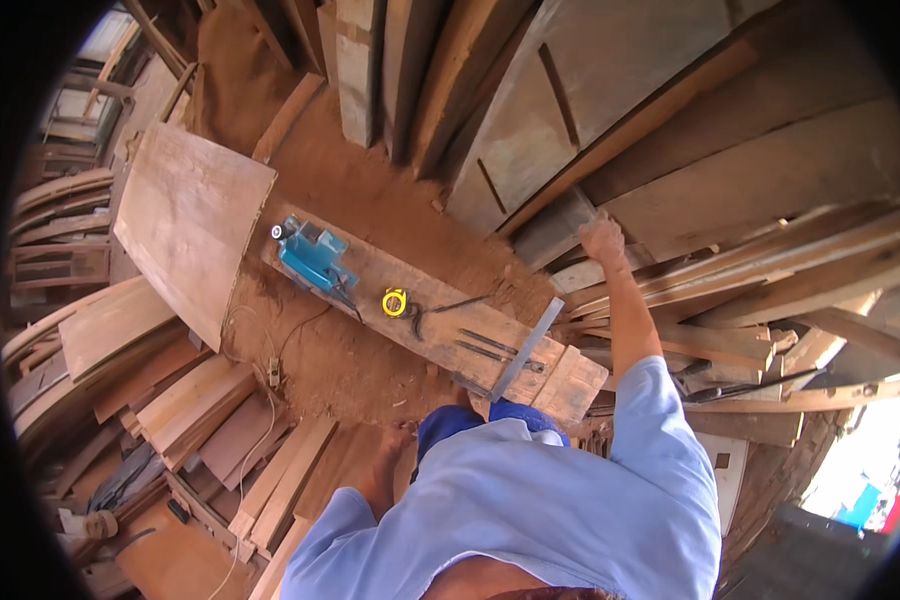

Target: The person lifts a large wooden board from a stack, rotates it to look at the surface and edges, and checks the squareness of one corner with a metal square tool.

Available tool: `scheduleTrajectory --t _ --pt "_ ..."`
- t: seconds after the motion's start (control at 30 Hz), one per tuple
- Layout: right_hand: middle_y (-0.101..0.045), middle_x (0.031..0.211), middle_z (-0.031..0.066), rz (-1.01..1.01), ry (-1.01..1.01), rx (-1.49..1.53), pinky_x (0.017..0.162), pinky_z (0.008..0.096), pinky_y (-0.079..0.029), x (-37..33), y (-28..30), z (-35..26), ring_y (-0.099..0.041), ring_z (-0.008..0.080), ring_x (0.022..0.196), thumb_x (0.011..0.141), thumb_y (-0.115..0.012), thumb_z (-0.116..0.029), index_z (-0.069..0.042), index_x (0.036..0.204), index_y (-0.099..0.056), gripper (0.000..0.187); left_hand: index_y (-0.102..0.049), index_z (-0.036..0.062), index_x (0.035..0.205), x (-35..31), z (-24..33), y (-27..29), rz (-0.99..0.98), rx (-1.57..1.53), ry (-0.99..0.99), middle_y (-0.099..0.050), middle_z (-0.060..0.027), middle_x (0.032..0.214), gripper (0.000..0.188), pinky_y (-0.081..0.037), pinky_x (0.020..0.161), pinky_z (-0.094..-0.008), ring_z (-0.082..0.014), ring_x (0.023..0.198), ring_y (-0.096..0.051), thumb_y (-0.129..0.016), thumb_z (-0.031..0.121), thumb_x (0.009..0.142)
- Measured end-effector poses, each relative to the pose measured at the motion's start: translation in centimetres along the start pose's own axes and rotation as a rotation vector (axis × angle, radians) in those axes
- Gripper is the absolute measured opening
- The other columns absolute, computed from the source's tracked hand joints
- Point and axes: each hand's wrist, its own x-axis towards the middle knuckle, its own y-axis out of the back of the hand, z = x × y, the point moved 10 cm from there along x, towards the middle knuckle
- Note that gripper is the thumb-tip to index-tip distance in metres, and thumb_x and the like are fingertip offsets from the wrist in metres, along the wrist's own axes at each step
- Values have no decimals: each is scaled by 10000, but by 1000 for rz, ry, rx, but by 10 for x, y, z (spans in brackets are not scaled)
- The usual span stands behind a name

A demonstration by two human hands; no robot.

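Observation:
My right hand (602,238) reaches out to the right, fingers curled at the end of a greyish wooden board (558,232) among the leaning timber. Low beside my left knee is my left hand (398,436); its fingers are too small and shaded to make out. In front of me a long wooden plank bench (430,335) runs slantwise. On it lie a blue electric hand planer (315,262), a round yellow-rimmed thing (395,302) and several thin dark tools (485,346). A metal try square or ruler (526,352) lies across its near end.
Large boards (760,180) lean at the right, with upright timbers (360,80) at the far side. A wide plywood sheet (192,220) stands at the left. Stacked planks (195,405) fill the lower left. A power cord (270,400) crosses the sawdust-covered floor (335,370).

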Motion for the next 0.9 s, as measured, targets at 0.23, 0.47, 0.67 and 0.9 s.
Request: scheduleTrajectory --t 0.23,0.47,0.67,0.9 --pt "-549 1394 208 -50 -79 -262 1080 445 -438 45 -17 -38 -498 366 1323 923 -667 -420 25 1412 -444 698 -663 26 1132 -17 62 -49 1 -6 1 -654 -44 917 265 -520 692 -275 -135 769 -623 -619 230 970" --pt "-606 1319 209 -222 -151 -19 1023 456 -485 20 -68 12 -572 374 1248 865 -690 -393 -51 1301 -588 564 -637 10 1196 -3 121 -70 -93 -4 -107 -679 -70 1002 356 -531 756 -285 -140 868 -630 -590 306 1004" --pt "-691 1136 254 -233 -40 269 983 435 -517 -15 -119 23 -646 395 1114 817 -692 -342 -8 1051 -719 409 -590 -9 1282 -15 192 -79 -193 67 -166 -689 -96 1103 456 -527 840 -299 -168 951 -649 -555 370 1031" --pt "-723 1042 224 -278 151 129 891 454 -559 -60 -13 -113 -696 393 1002 849 -649 -269 -23 1082 -715 345 -548 -18 1322 -21 305 -128 -416 -565 -22 -663 -189 1231 666 -542 954 -433 -286 1099 -657 -495 569 1011"
